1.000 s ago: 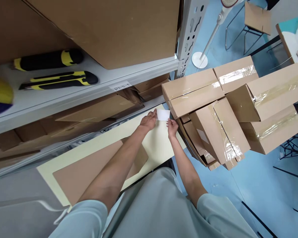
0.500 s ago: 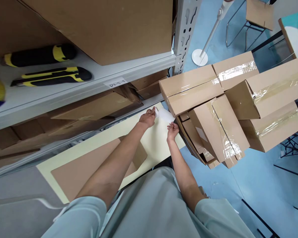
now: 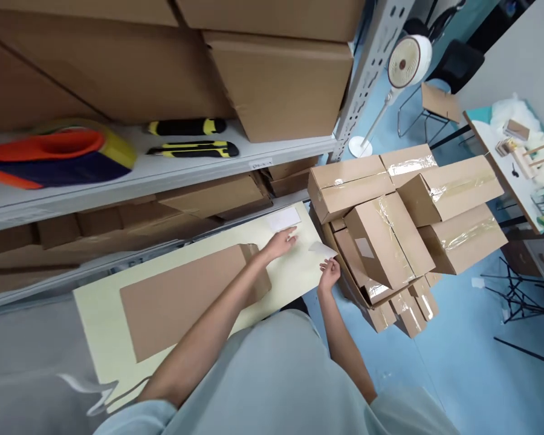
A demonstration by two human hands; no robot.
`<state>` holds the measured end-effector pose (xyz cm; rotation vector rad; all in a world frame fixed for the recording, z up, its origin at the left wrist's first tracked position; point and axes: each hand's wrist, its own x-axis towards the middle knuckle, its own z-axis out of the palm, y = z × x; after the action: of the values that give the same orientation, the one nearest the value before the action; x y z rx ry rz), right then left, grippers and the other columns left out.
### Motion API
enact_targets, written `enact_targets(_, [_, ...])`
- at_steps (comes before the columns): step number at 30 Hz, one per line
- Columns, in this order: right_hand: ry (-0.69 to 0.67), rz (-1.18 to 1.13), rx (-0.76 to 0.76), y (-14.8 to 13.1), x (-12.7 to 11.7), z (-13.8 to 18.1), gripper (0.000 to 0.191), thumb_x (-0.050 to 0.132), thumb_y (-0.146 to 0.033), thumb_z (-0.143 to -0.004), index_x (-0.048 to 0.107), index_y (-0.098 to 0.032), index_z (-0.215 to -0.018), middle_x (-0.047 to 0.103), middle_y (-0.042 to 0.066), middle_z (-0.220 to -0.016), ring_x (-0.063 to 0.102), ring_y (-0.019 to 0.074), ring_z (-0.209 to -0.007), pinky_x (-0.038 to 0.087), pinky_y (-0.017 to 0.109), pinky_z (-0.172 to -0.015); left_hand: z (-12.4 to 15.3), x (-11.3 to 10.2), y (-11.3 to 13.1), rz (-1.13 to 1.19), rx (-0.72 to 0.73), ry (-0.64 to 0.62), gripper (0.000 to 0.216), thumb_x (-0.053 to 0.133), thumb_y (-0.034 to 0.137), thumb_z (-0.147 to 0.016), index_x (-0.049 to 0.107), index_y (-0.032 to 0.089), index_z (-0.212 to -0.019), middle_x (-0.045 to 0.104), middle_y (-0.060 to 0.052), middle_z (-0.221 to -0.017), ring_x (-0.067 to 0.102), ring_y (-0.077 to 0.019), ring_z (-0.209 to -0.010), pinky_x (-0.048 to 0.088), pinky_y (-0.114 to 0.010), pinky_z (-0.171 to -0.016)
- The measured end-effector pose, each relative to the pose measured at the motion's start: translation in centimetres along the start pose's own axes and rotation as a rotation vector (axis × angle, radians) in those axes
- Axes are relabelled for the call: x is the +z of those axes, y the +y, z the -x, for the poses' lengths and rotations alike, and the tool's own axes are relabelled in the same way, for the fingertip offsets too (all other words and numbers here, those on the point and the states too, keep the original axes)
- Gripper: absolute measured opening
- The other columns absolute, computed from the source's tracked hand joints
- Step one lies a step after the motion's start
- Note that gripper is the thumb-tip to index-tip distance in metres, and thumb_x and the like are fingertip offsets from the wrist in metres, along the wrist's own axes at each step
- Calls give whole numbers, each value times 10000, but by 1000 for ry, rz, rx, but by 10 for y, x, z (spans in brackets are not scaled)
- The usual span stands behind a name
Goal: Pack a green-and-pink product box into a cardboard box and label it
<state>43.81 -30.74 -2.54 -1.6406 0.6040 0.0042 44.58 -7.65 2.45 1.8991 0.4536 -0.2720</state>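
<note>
Across the pale yellow board [image 3: 294, 266], a flat brown cardboard box [image 3: 181, 296] lies on the left part. A white paper label [image 3: 284, 220] rests near the board's far right corner. Just in front of it is my left hand [image 3: 281, 243], fingers stretched out, with nothing visible in them. My right hand [image 3: 329, 275], near the board's right edge, pinches the corner of a thin white sheet of paper [image 3: 323, 249] that tilts up over the board.
Taped cardboard boxes [image 3: 390, 241] are stacked against the board's right side. A shelf [image 3: 254, 158] along the far side bears a tape dispenser [image 3: 58, 157], two utility knives [image 3: 193, 149] and large cartons. A fan [image 3: 403, 63] stands beyond the shelf post.
My right hand has drawn the white sheet away from my left hand, toward me. My left hand has come back from the far edge, and a white label shows there. The view has tilted up.
</note>
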Motion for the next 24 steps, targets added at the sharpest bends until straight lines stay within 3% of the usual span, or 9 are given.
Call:
enact_targets(3, [-104,18,-128,-17,7,22,454,609,-650,-1005,617,-196,-998,753,77,-863,699,170,-674,580,289,-663,71,8,-1,225,81,-5,774,647,746,-966,733,161,-1465,765,-215,-1487,740,-365,-1401,570,-503,-1219])
enact_targets(5, [-240,65,-302,-32,18,46,470,573,-656,-1049,643,-191,-1028,753,78,-873,695,177,-707,598,307,-704,117,7,-5,569,94,42,794,803,766,-863,770,188,-1407,760,-209,-1498,725,-390,-1419,545,-541,-1249])
enact_targets(7, [-451,162,-552,-47,31,76,450,549,-616,-1099,689,-192,-1044,761,88,-905,698,187,-759,607,319,-750,159,-1,-10,785,84,126,782,924,707,-783,789,209,-1372,729,-194,-1552,689,-396,-1467,512,-536,-1289])
enact_targets(10, [-876,367,-988,-62,48,129,352,573,-486,-1143,769,-212,-1039,784,104,-944,717,205,-826,599,325,-816,214,-19,-20,1011,46,291,779,988,615,-764,775,215,-1397,721,-178,-1573,665,-369,-1501,526,-470,-1281])
enact_targets(13, [-1216,531,-1335,-62,60,183,297,577,-375,-1160,810,-235,-1039,812,103,-958,747,205,-859,577,305,-833,263,-36,-37,1219,10,467,731,979,596,-782,784,165,-1340,805,-202,-1416,738,-361,-1397,620,-427,-1164])
enact_targets(15, [-1354,581,-1442,-53,62,216,280,591,-361,-1163,821,-246,-1053,825,94,-983,766,195,-878,566,286,-828,292,-45,-51,1305,-37,587,669,970,576,-789,799,125,-1254,850,-223,-1263,792,-373,-1293,676,-430,-1059])
enact_targets(17, [-1461,578,-1435,-41,60,245,268,624,-399,-1154,824,-255,-1050,828,84,-988,774,189,-874,566,277,-826,319,-53,-67,1344,-91,676,611,955,547,-811,801,108,-1208,863,-232,-1173,821,-379,-1220,703,-437,-989])
enact_targets(19, [-1510,540,-1306,-31,55,269,297,647,-468,-1136,815,-253,-1019,820,74,-953,764,187,-828,577,282,-814,342,-60,-82,1355,-116,723,578,937,522,-846,792,107,-1222,865,-228,-1155,841,-372,-1165,714,-439,-956])
enact_targets(24, [-1249,450,-774,-31,54,313,474,716,-686,-1009,771,-216,-1037,765,42,-840,669,174,-695,579,295,-692,386,-72,-109,1343,-127,764,539,947,426,-879,768,116,-1281,870,-184,-1121,871,-312,-976,730,-412,-875])
